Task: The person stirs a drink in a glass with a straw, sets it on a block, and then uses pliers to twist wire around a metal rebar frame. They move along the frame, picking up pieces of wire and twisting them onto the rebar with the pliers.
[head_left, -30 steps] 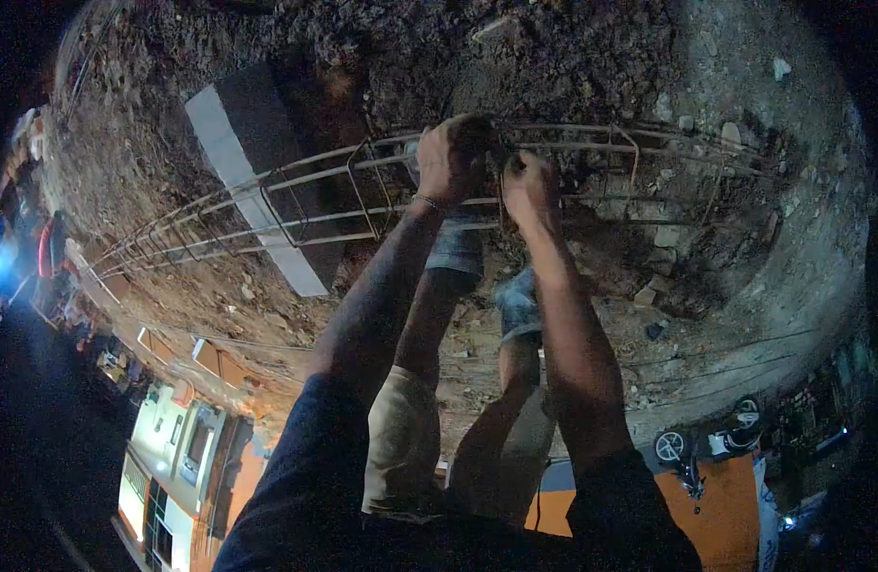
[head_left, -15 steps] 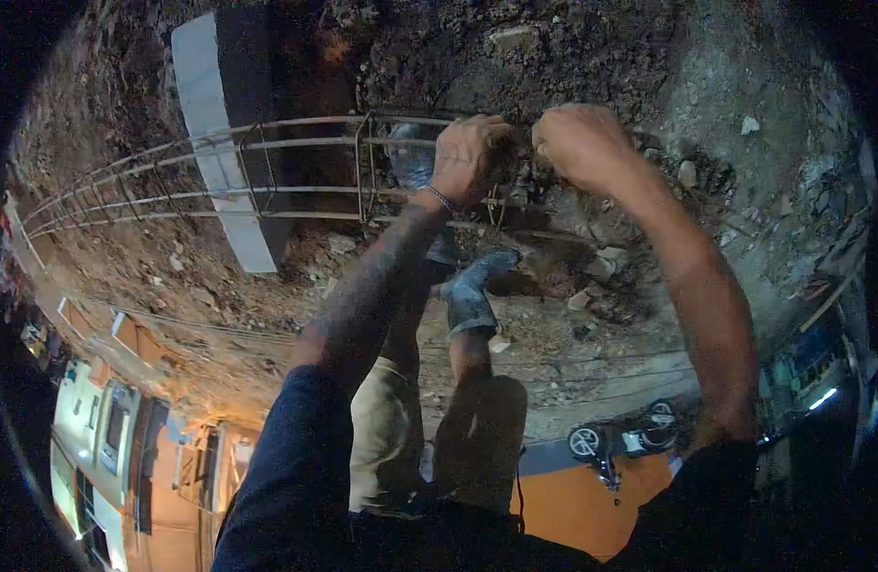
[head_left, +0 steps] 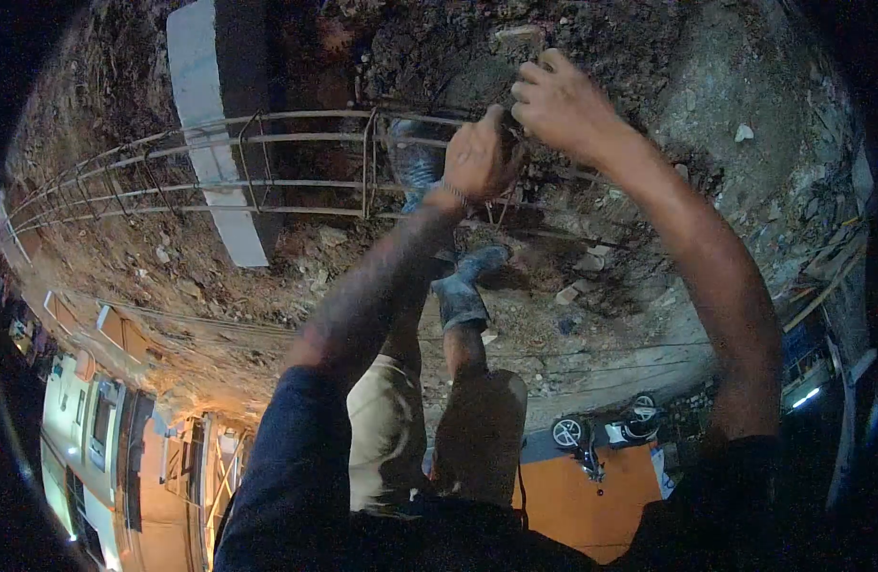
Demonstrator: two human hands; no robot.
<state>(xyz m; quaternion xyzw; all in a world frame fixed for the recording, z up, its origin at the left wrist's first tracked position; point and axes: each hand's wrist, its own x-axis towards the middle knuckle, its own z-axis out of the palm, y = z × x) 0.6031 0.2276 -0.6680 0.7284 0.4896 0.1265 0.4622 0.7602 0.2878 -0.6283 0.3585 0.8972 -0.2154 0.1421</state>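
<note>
A long rebar cage (head_left: 310, 138), thin bars joined by square stirrups, runs from the left towards my hands. My left hand (head_left: 479, 160) is closed at the near end of its upper bars, thumb uppermost, wearing a bracelet at the wrist. What lies inside its grip is mostly hidden. Just up and right of it, my right hand (head_left: 565, 112) has curled fingers, apart from the left hand; anything pinched in them is too small or dark to make out. Below the left hand, a stirrup (head_left: 496, 212) shows around the lower bars.
A pale slab (head_left: 196, 57) passes beneath the cage at left. My boots (head_left: 463, 300) stand on rough soil with stones (head_left: 591, 257) around. Behind me a motorcycle (head_left: 591, 439) is parked by an orange surface (head_left: 553, 496). Lit buildings (head_left: 86, 410) stand at lower left.
My right hand has risen and moved slightly left, its fist loosening into curled, more separated fingers. My left hand has shifted slightly right and turned, staying at the cage end.
</note>
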